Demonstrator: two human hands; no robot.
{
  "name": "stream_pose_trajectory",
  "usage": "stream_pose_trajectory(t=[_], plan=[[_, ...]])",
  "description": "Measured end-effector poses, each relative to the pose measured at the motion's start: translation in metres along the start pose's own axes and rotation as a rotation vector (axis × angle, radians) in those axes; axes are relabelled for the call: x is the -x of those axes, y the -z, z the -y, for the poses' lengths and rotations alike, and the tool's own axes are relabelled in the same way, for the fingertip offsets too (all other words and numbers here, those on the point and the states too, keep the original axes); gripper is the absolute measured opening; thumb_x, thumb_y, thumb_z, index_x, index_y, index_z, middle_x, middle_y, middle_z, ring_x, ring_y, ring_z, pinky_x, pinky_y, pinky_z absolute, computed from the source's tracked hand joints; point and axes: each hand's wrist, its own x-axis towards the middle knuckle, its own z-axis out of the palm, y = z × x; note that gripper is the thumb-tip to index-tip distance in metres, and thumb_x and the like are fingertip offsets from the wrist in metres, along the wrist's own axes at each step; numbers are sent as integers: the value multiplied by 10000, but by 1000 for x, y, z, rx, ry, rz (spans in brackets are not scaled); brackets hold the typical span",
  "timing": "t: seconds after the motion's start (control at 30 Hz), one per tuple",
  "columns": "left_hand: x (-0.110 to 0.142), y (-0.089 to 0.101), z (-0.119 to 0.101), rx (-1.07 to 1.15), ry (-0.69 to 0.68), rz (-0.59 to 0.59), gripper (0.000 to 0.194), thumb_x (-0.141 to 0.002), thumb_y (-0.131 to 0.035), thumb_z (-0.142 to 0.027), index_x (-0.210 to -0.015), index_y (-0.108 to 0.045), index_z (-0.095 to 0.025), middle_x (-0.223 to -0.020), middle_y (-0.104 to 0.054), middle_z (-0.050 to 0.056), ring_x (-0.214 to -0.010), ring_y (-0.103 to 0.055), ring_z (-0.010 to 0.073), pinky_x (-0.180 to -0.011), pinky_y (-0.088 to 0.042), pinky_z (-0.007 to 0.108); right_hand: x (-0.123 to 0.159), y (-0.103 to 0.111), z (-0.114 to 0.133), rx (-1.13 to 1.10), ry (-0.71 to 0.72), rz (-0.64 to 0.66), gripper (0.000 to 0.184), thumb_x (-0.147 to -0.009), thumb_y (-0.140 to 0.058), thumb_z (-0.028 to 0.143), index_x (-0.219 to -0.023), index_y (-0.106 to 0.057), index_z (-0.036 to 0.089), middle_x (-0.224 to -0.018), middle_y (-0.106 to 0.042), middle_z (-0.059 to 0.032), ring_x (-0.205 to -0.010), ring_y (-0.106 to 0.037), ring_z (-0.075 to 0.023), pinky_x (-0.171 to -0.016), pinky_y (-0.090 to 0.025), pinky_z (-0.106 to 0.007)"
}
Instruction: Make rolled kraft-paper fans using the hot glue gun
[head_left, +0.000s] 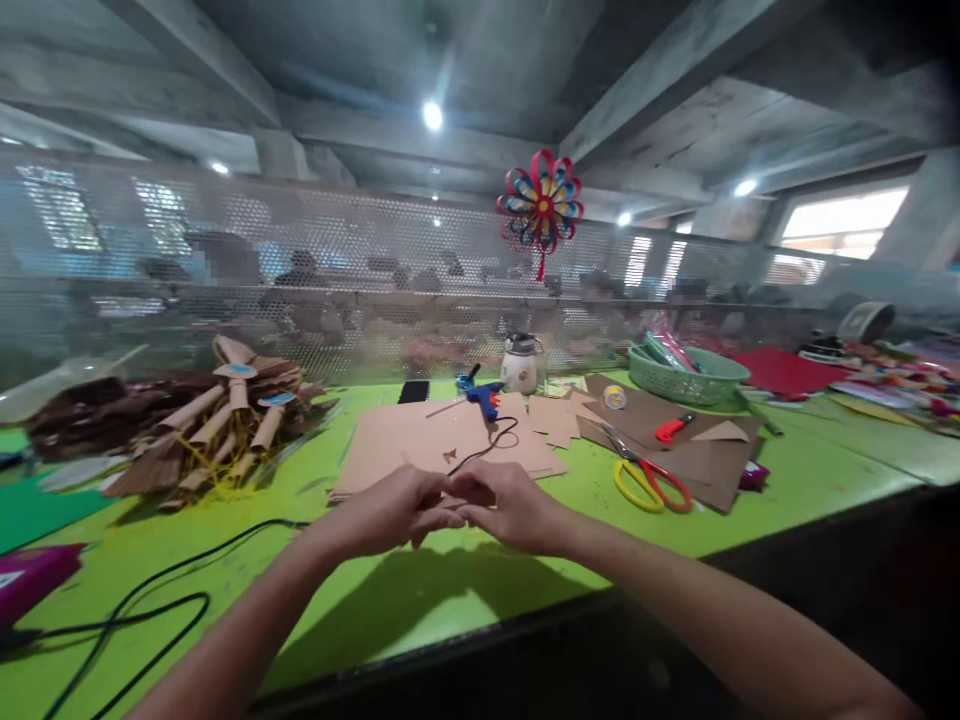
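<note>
My left hand (405, 508) and my right hand (517, 508) meet over the near edge of a stack of brown paper sheets (382, 435). Their fingers are closed and the fingertips come together; whatever lies between them is hidden or too small to name. Just beyond, a small brown scrap of paper (450, 455) rests on the stack. A blue glue gun (486, 400) lies at the stack's far side, its black cord (495, 440) running back toward my hands.
Yellow-and-orange scissors (651, 484), a red utility knife (673, 428) and a tape roll (614, 397) lie right on brown card (697, 460). Behind stand a bottle (521, 365) and green basket (675, 382). Rolled paper pieces (225, 420) and a looping cord (150, 580) occupy the left.
</note>
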Motion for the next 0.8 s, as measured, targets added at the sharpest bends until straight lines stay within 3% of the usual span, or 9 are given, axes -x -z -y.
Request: stream_pose_trajectory(t=[0.1,0.17,0.23,0.37,0.53,0.7,0.8], plan=[[-2,-6,10,7,28,-10,470,-850,-475,-609,-735,-581,-166,-551,-548,-16,-502,-519,118,-500,-358,207,5,5,-9,14,-186,82,444,-770,-699,235,-1192,-575,171,-651,-604,42,-517,-552,-98,-501,-434,-200],[1,-8,15,7,48,-38,462,-852,-473,-603,-719,-563,-170,-550,-558,-16,-505,-518,118,-507,-362,207,10,12,-13,36,-272,136,405,-775,-695,242,-1165,-616,168,-592,-572,57,-469,-502,-84,-459,-380,-184],[5,-10,16,1,63,-33,453,-855,-473,-594,-728,-575,-171,-567,-589,-9,-512,-530,120,-522,-372,208,16,22,-12,124,-274,193,283,-796,-671,262,-1055,-687,149,-582,-589,33,-492,-502,-90,-471,-363,-184],[13,-14,18,-95,57,-29,456,-864,-471,-568,-720,-634,-168,-616,-641,9,-551,-551,128,-547,-363,212,32,50,-6,472,-207,352,230,-808,-644,255,-1005,-732,175,-704,-684,-28,-600,-567,-125,-560,-388,-206],[10,-20,41,-197,48,-152,424,-861,-475,-532,-774,-709,-190,-737,-650,19,-656,-565,149,-590,-354,225,48,107,-24,678,-352,370,248,-718,-633,99,-917,-757,178,-772,-715,-75,-685,-619,-178,-605,-394,-232],[5,-26,57,-302,89,-175,384,-841,-495,-495,-769,-734,-202,-720,-585,29,-658,-540,166,-597,-353,245,59,178,-60,689,-498,378,201,-703,-691,200,-888,-761,163,-703,-703,-50,-596,-609,-157,-539,-394,-223],[4,-30,52,-267,124,-225,372,-830,-502,-488,-780,-746,-212,-750,-578,36,-673,-535,172,-631,-373,252,49,201,-77,691,-537,334,124,-712,-699,195,-813,-756,150,-750,-721,-60,-647,-637,-165,-572,-431,-229]])
